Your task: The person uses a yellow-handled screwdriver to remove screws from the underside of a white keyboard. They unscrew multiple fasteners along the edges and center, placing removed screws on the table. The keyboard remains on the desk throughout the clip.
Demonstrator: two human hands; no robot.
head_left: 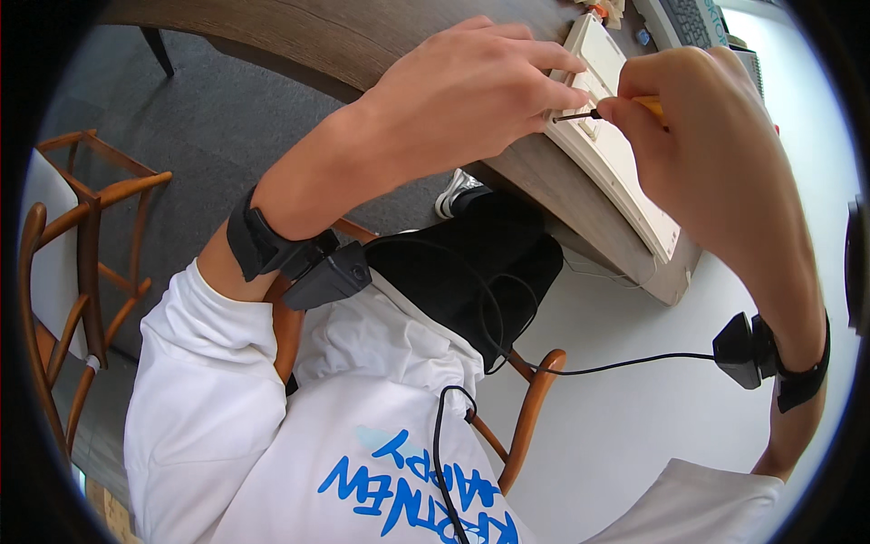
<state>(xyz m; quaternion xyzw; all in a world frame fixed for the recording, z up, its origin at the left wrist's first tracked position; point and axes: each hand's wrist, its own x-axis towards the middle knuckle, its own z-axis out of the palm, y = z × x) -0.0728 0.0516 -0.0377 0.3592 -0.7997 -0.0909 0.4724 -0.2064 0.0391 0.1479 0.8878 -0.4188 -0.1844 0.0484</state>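
Observation:
A long, flat white plastic casing, like the underside of a keyboard, lies along the edge of the wooden table. My right hand is closed around a screwdriver with a yellow-orange handle and a thin dark shaft. The shaft points left, and its tip meets the casing's near left edge. Across from it, my left hand reaches over that same edge with its fingers spread, two fingertips resting on the casing close to the shaft. My left thumb is hidden; any screw under the tip is too small to make out.
The brown table ends just below the casing. Behind stand a dark keyboard and a spiral notebook. A black cable runs across my lap to the right wrist device. A wooden chair is at left.

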